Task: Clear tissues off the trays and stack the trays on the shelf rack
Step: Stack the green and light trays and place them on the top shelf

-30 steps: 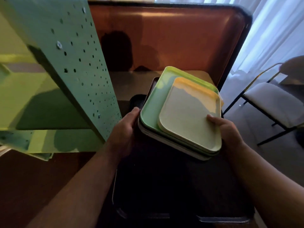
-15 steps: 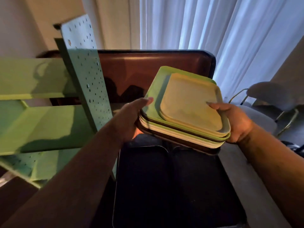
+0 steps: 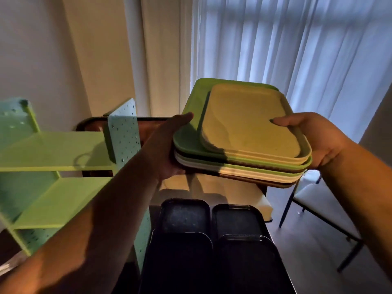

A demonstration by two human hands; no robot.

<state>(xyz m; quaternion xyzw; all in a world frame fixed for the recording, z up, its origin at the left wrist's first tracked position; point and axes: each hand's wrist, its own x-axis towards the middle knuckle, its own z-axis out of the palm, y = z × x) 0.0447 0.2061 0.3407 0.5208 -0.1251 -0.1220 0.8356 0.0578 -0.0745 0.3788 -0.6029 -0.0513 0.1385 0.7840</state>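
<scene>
I hold a stack of trays [image 3: 244, 164] in the air, level with the top of the rack. A yellow tray [image 3: 246, 124] lies on top, on a larger green tray [image 3: 191, 132], with white and brown ones beneath. My left hand [image 3: 167, 149] grips the stack's left edge, thumb on the green rim. My right hand [image 3: 314, 136] grips the right edge, thumb on the yellow tray. No tissues show on the stack. The green shelf rack [image 3: 53, 153] stands to the left, its shelves bare.
Several dark trays [image 3: 186, 217] lie on the table below the stack. A large brown tray [image 3: 148, 124] leans upright behind the rack's perforated side panel [image 3: 125, 132]. A chair [image 3: 314, 204] stands at the right, and curtains hang behind.
Both hands have lifted the stack from the table up to the height of the rack's top shelf. My view has tilted upward, and the dark trays below have come into sight.
</scene>
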